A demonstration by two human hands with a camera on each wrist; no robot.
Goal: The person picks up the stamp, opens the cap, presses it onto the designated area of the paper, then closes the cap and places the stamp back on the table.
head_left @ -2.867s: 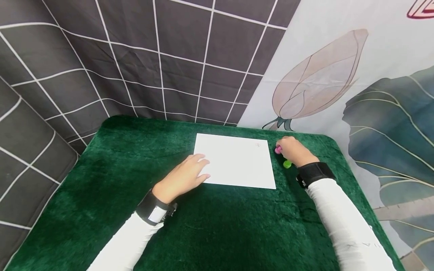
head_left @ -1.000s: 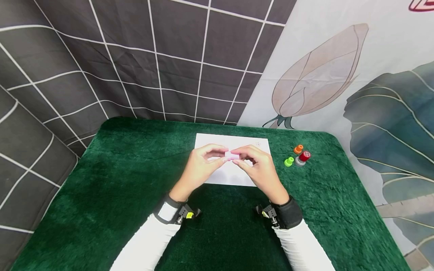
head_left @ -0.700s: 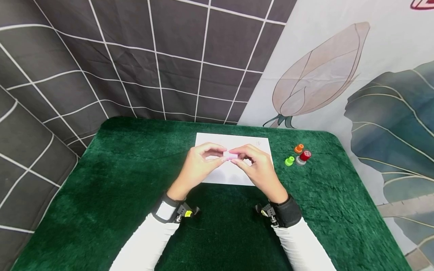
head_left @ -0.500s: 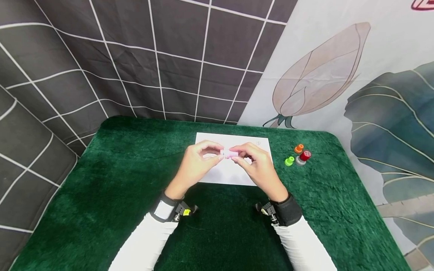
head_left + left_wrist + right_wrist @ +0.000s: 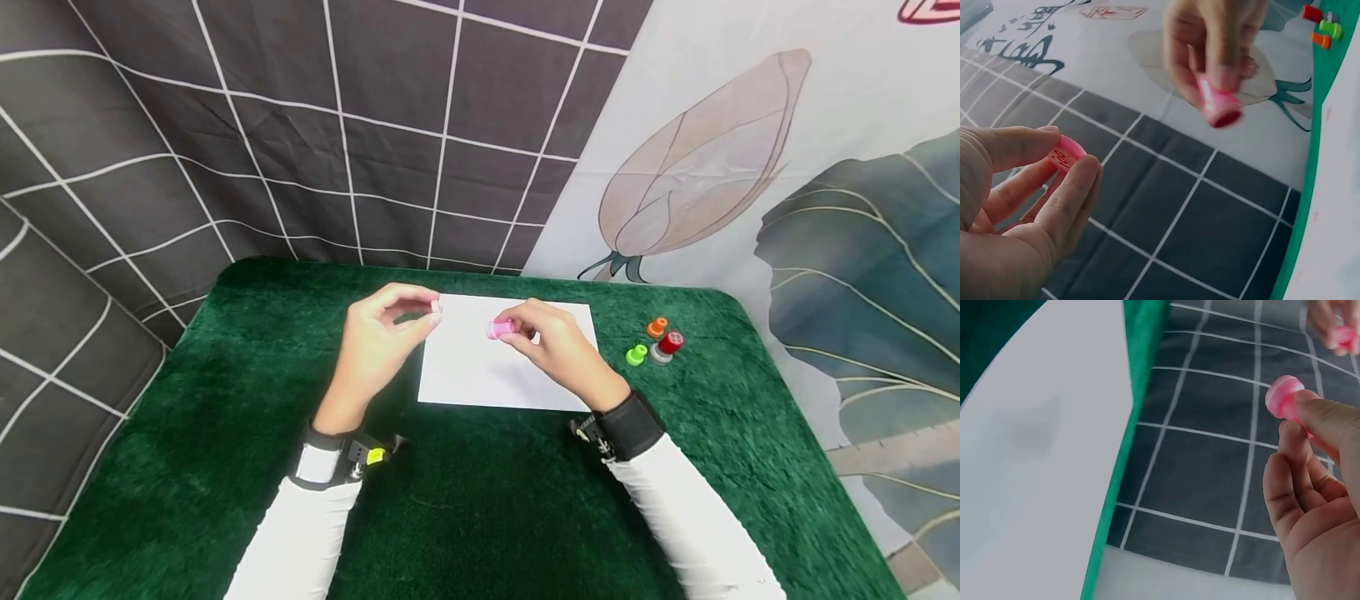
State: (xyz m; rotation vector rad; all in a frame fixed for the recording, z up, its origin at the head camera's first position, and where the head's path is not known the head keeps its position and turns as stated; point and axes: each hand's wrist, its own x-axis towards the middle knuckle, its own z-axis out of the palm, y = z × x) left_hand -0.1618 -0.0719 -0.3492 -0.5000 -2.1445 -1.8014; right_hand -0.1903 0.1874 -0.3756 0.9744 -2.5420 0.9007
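Observation:
Above the white paper [image 5: 465, 367], my right hand [image 5: 562, 346] pinches a pink stamp [image 5: 498, 329] between thumb and fingers. Its wider end points left, toward my other hand, and the right wrist view shows that rounded pink head [image 5: 1284, 397] bare of fingers. Off the paper's left edge, my left hand [image 5: 378, 342] holds a small pink cap [image 5: 1066, 153] at the fingertips. Red print reading "100" shows on the cap in the left wrist view. Cap and stamp are apart, with a gap between the hands.
Right of the paper stand a green stamp [image 5: 636, 355], an orange stamp [image 5: 657, 327] and a red-topped stamp with a grey base [image 5: 669, 342]. All lie on a green velvety cloth [image 5: 480, 500]. A dark grid-patterned curtain [image 5: 405, 167] hangs behind the table.
The right hand brought the pink stamp from the right side to over the paper, where both hands held it. Now the cap is off, and the left hand has moved left with it.

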